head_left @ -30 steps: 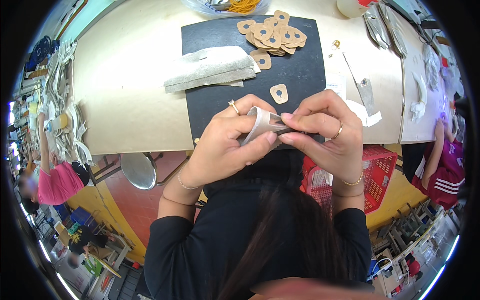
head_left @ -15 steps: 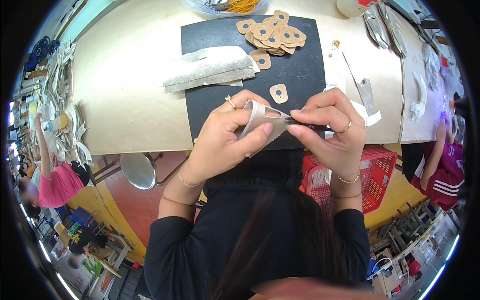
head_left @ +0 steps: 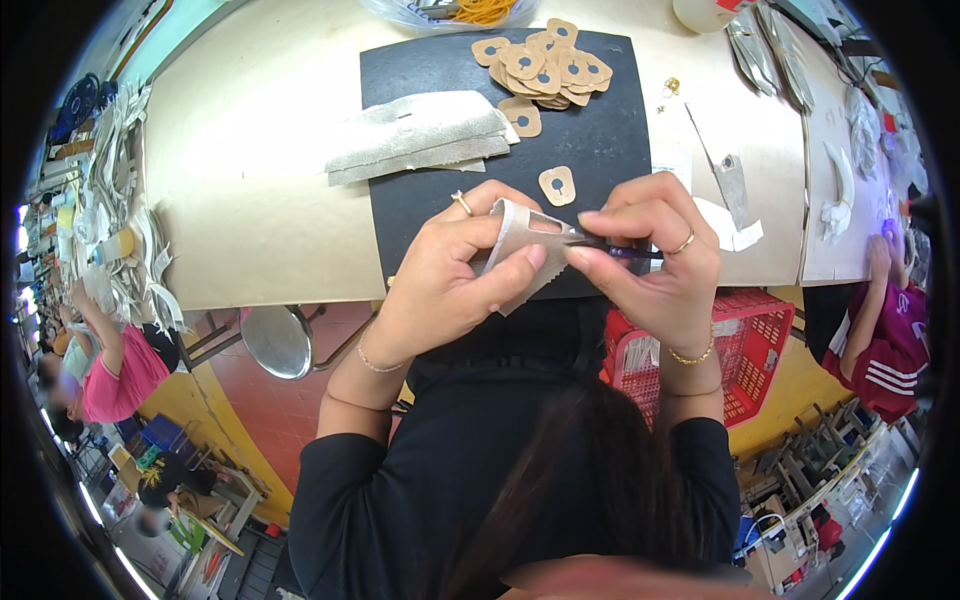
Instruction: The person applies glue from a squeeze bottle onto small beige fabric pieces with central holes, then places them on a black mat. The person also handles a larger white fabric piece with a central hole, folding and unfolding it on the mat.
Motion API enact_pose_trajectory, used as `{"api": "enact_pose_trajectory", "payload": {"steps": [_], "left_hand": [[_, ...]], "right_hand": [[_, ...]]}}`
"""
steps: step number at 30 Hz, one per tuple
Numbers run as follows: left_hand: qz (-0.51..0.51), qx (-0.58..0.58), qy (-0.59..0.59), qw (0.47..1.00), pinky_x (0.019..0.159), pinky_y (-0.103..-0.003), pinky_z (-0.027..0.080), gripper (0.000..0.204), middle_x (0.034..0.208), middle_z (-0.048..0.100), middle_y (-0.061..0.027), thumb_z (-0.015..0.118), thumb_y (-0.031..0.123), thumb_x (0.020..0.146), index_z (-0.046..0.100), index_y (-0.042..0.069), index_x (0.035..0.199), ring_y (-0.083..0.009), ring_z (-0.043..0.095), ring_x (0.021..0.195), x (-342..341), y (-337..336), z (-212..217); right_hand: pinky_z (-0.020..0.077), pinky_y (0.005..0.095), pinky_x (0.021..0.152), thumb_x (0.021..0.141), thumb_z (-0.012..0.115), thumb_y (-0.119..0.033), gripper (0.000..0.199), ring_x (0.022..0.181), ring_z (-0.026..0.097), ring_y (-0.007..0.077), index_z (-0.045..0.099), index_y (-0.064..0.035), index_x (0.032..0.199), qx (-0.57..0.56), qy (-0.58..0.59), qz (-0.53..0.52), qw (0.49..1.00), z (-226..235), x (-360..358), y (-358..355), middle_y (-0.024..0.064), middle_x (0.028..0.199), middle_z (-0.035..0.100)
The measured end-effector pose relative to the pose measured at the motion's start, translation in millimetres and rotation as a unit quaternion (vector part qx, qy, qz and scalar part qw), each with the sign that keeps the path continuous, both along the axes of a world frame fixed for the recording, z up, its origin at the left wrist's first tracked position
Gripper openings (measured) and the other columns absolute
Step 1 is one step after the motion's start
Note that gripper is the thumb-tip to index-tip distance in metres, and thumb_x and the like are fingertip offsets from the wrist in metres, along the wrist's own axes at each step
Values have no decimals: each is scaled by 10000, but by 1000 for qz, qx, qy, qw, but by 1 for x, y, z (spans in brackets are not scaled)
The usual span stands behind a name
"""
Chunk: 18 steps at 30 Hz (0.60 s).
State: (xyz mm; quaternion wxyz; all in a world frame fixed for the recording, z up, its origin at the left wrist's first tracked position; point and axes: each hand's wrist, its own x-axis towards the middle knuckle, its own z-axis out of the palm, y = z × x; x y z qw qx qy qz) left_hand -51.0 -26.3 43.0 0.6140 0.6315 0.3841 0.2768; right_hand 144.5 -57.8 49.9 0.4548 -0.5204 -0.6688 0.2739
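Note:
My left hand (head_left: 440, 268) pinches a folded piece of greyish-beige fabric (head_left: 523, 270) with a zigzag-cut edge and a rectangular slot near its top. Between the thumb and fingers of my right hand (head_left: 660, 250) is a slim dark pointed tool (head_left: 622, 251); its exact kind is partly hidden. The tool's tip meets the fabric just right of the slot. Beyond my hands, a single tan square piece with a keyhole cut-out (head_left: 557, 199) lies on a black mat (head_left: 430, 205). A pile of such tan pieces (head_left: 552, 93) sits farther back, beside stacked greyish fabric pieces (head_left: 405, 150).
Right of the mat lie a narrow fabric strip (head_left: 733, 190) and small gold-coloured bits (head_left: 671, 88). A plastic bag with orange bands (head_left: 490, 14) stands at the back. Below the table edge are a red basket (head_left: 765, 350) and a round stool (head_left: 275, 342). Other people sit at both sides.
My right hand has shifted slightly left and its fingers are bent more, showing more of the dark tool. My left hand and the fabric stay nearly still.

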Motion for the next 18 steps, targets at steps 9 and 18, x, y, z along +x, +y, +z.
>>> {"api": "enact_pose_trajectory", "payload": {"steps": [9, 18], "left_hand": [[10, -27, -20, 999, 737, -285, 436, 160, 911, 595, -77, 602, 104, 830, 657, 16, 951, -180, 554, 814, 2, -2, -5], [3, 6, -33, 999, 806, -305, 434, 171, 958, 589, -96, 560, 101, 866, 655, 8, 973, -210, 559, 894, 4, -2, -3]], "right_hand": [[391, 176, 446, 672, 785, -52, 190, 587, 532, 63, 667, -44, 821, -19, 4, 13, 1000, -1, 2, -1, 28, 762, 569], [473, 215, 536, 665, 793, -72, 226, 643, 589, 113, 665, -31, 847, -37, -7, 25, 999, 1, -1, 0, 55, 792, 572]]}}
